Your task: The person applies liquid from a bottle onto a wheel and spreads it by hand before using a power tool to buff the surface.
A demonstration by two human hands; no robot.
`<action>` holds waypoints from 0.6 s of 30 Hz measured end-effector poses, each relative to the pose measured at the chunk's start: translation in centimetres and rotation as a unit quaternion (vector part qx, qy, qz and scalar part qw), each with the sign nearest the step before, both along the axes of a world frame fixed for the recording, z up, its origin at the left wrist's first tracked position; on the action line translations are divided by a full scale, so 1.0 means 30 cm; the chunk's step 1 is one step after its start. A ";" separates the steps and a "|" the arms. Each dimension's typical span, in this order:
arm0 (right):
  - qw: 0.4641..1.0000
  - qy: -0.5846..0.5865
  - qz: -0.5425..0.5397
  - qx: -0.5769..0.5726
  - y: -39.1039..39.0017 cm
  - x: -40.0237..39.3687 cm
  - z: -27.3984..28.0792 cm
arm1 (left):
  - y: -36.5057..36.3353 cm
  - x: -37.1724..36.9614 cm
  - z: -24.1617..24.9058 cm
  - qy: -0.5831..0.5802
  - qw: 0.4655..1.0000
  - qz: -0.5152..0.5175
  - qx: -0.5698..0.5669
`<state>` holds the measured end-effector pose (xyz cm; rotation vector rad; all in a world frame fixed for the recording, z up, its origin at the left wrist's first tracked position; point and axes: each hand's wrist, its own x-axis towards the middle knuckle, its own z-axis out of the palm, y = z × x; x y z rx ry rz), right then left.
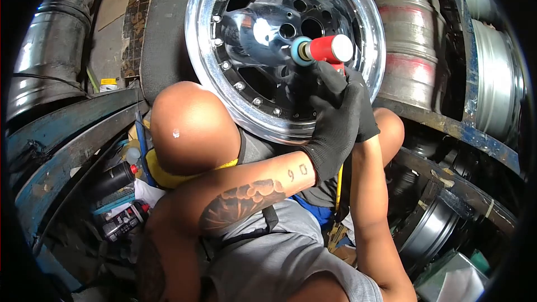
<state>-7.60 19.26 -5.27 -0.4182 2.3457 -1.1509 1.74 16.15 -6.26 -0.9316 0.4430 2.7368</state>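
Both my gloved hands, left grip and right grip, are clamped together on a red tool over a mirror-faced wheel; how the fingers share the hold, I cannot tell. The wheel sits at my bare knees, its lower left rim just beside the left knee, with a dark pad showing past its left side. What else carries it is hidden.

The tool's blue disc is poised near the centre hole; contact is impossible to confirm from this angle. Should the disc tilt, its edge could catch that hole and jolt the tool in my grips. Pressing too long in one spot could dull or scratch the shine. A hard sideways push might shift the wheel if it is poorly braced, knocking a knee. Fingers creeping up toward the disc could be nipped, and the yellow line between my legs could snag on a sleeveless arm.
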 end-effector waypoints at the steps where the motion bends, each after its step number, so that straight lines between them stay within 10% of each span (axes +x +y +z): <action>1: 1.000 -0.006 0.002 -0.013 -0.005 0.010 0.009 | 0.001 0.004 0.000 0.000 1.000 -0.001 0.003; 18: 0.991 0.000 0.094 0.100 0.030 0.100 0.013 | 0.031 0.072 -0.007 0.010 0.998 0.005 0.066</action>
